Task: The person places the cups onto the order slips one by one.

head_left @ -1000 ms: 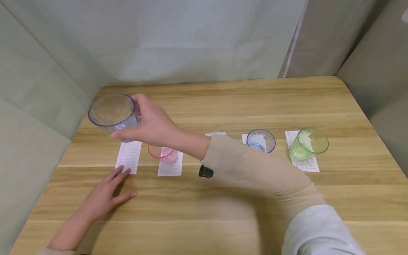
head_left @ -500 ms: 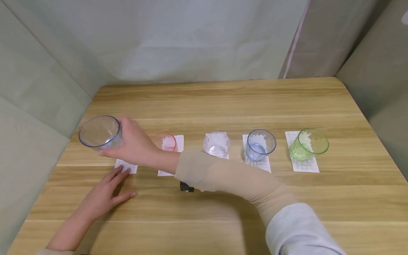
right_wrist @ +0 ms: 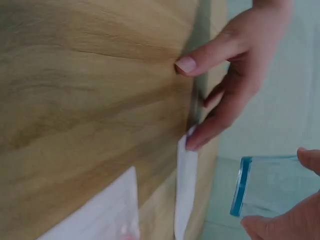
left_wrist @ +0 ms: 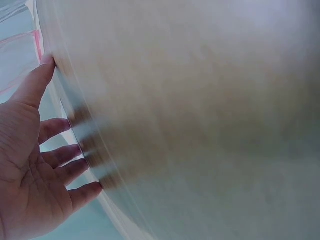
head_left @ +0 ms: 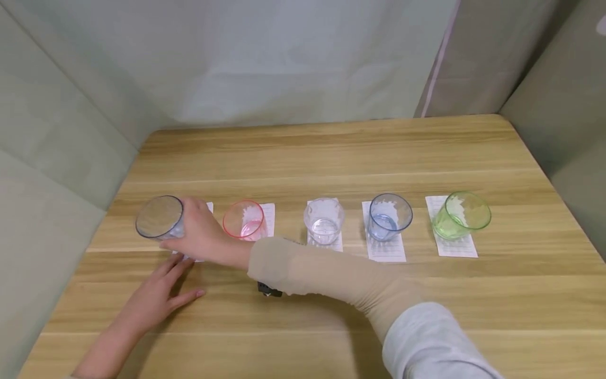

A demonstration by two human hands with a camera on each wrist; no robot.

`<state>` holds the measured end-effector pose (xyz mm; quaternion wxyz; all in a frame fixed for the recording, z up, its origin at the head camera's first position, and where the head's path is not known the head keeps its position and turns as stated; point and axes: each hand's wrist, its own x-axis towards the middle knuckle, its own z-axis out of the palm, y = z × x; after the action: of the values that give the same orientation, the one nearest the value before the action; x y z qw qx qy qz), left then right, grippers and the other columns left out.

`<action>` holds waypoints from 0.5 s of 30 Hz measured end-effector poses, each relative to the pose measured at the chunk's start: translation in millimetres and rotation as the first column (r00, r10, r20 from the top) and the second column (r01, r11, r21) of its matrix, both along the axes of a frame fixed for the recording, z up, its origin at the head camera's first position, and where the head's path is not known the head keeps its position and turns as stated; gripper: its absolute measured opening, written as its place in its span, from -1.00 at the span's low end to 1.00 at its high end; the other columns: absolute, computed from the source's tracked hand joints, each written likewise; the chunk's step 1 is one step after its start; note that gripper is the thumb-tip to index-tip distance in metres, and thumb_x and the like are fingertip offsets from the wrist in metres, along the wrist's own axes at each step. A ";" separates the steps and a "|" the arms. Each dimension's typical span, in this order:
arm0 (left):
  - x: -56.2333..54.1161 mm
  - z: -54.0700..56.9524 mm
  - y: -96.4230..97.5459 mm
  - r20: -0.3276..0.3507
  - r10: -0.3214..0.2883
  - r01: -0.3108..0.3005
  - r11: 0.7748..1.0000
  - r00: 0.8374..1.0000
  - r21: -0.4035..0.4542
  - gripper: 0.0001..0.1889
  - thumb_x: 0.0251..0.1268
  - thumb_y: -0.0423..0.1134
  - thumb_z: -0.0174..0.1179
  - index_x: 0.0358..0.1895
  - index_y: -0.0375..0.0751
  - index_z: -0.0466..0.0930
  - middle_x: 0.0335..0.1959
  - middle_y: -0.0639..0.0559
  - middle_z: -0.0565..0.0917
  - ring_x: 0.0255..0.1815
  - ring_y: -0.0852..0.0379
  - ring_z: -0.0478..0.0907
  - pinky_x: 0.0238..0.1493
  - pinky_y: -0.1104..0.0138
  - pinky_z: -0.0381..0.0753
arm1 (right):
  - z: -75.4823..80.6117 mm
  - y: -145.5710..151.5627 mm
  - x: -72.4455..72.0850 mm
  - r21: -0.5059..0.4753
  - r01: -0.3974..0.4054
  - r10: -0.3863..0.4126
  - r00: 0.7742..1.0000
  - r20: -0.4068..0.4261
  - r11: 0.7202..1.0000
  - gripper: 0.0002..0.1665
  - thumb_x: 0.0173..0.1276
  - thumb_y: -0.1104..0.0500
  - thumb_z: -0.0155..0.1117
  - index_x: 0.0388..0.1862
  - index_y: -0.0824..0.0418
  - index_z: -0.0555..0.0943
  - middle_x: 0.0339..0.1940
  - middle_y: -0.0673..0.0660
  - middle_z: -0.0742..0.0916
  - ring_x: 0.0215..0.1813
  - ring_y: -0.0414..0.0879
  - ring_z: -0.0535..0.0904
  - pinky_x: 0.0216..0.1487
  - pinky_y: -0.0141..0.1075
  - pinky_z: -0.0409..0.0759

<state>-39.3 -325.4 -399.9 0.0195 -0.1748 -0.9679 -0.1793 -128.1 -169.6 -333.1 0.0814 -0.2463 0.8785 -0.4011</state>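
Observation:
My right hand (head_left: 203,234) grips a clear blue-tinted cup (head_left: 161,217) from its right side, thumb at the near side and fingers behind. The right wrist view shows the cup's thick blue base (right_wrist: 241,187) apart from the slip of paper (right_wrist: 186,187) on the table. In the head view the hand and cup cover much of that leftmost slip. My left hand (head_left: 156,300) lies with spread fingers, fingertips on the slip's near edge and thumb on the wood. The left wrist view shows these fingers (left_wrist: 65,172) relaxed, touching the tabletop.
To the right a row of cups stands on lined paper slips: a red-rimmed cup (head_left: 243,221), a colourless cup (head_left: 324,223), a blue cup (head_left: 389,218) and a green cup (head_left: 459,217). The wooden table (head_left: 331,158) is bounded by pale curtains (head_left: 303,58).
My right hand has lowered the cup toward the leftmost slip, swinging first left, then slightly back right. The colourless and red-rimmed cups are uncovered by the arm. My left hand has stayed put.

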 end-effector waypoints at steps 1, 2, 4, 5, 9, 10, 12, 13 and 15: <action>-0.7 0.1 0.3 -0.006 -0.004 0.004 1.000 1.000 0.000 -0.25 -0.12 -0.06 0.47 0.18 -0.38 0.45 0.21 -0.45 0.40 0.12 -0.45 0.41 -0.02 -0.25 0.42 | -2.1 -0.5 -0.1 0.005 0.008 -0.008 1.000 0.000 1.000 -0.09 0.09 -0.09 0.46 0.31 0.21 0.26 0.14 0.00 0.49 0.14 -0.30 0.40 0.05 -0.67 0.35; -1.3 0.2 0.4 -0.009 -0.008 0.008 1.000 1.000 0.003 -0.25 -0.12 -0.07 0.48 0.18 -0.38 0.45 0.21 -0.44 0.40 0.12 -0.44 0.41 -0.02 -0.25 0.42 | -3.9 -1.0 -0.2 0.009 0.012 -0.012 1.000 0.001 1.000 -0.09 0.10 -0.09 0.46 0.31 0.22 0.26 0.15 0.01 0.49 0.15 -0.30 0.39 0.06 -0.67 0.35; -2.1 0.7 0.2 -0.015 -0.012 0.012 1.000 1.000 0.007 -0.25 -0.14 -0.09 0.49 0.18 -0.36 0.46 0.21 -0.43 0.40 0.12 -0.43 0.42 -0.02 -0.24 0.43 | -7.4 -2.8 -0.7 0.010 0.020 -0.020 1.000 -0.009 1.000 -0.09 0.11 -0.08 0.45 0.32 0.23 0.25 0.16 0.04 0.48 0.16 -0.28 0.39 0.07 -0.66 0.35; -2.2 0.9 -0.1 -0.013 -0.010 0.010 1.000 1.000 0.005 -0.25 -0.14 -0.09 0.49 0.18 -0.36 0.46 0.22 -0.42 0.40 0.12 -0.43 0.42 -0.02 -0.24 0.43 | -8.8 -4.1 -0.8 0.010 0.022 -0.022 1.000 -0.010 1.000 -0.09 0.12 -0.08 0.44 0.33 0.24 0.24 0.16 0.04 0.48 0.16 -0.28 0.39 0.07 -0.67 0.35; -1.5 0.9 -0.9 0.015 0.006 -0.006 1.000 1.000 0.001 -0.25 -0.13 -0.07 0.48 0.18 -0.35 0.46 0.24 -0.44 0.38 0.12 -0.45 0.41 -0.03 -0.25 0.42 | -14.3 -9.1 -0.9 0.026 0.041 -0.040 0.999 -0.016 0.999 -0.06 0.15 -0.10 0.41 0.36 0.25 0.20 0.20 0.06 0.45 0.17 -0.28 0.39 0.08 -0.67 0.35; -1.4 0.7 -0.8 0.022 0.008 -0.008 1.000 1.000 0.003 -0.25 -0.12 -0.07 0.48 0.18 -0.36 0.46 0.25 -0.45 0.37 0.13 -0.46 0.40 -0.02 -0.26 0.41 | -15.9 -10.2 -0.7 0.028 0.050 -0.050 0.999 -0.014 0.998 -0.06 0.15 -0.11 0.41 0.36 0.24 0.19 0.20 0.07 0.45 0.16 -0.28 0.40 0.06 -0.67 0.36; -1.4 0.4 -0.1 0.033 0.011 -0.012 1.000 0.999 0.010 -0.26 -0.11 -0.07 0.47 0.18 -0.34 0.46 0.25 -0.44 0.37 0.14 -0.46 0.40 -0.02 -0.26 0.41 | -19.7 -12.1 -0.3 0.035 0.074 -0.073 0.997 -0.013 0.997 -0.05 0.15 -0.12 0.41 0.37 0.24 0.19 0.19 0.07 0.45 0.14 -0.30 0.41 0.03 -0.68 0.37; -1.5 0.1 0.4 0.037 0.012 -0.012 1.000 0.999 0.015 -0.27 -0.10 -0.07 0.47 0.18 -0.34 0.46 0.25 -0.43 0.37 0.14 -0.46 0.40 -0.02 -0.26 0.41 | -21.8 -12.9 -0.1 0.036 0.084 -0.083 0.996 -0.017 0.996 -0.05 0.14 -0.12 0.42 0.37 0.24 0.19 0.18 0.07 0.46 0.13 -0.30 0.42 0.02 -0.68 0.38; -1.8 -0.5 1.2 0.038 0.009 -0.010 1.000 0.999 0.028 -0.28 -0.10 -0.08 0.47 0.17 -0.33 0.46 0.25 -0.42 0.37 0.14 -0.46 0.39 -0.02 -0.26 0.40 | -25.9 -14.3 0.2 0.047 0.099 -0.097 0.995 -0.027 0.994 -0.05 0.13 -0.13 0.42 0.35 0.23 0.20 0.15 0.06 0.47 0.10 -0.31 0.44 -0.02 -0.69 0.39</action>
<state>-41.1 -324.2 -400.5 0.0044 -0.1666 -0.9663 -0.1961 -127.9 -183.9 -359.1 0.0566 -0.2058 0.9000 -0.3802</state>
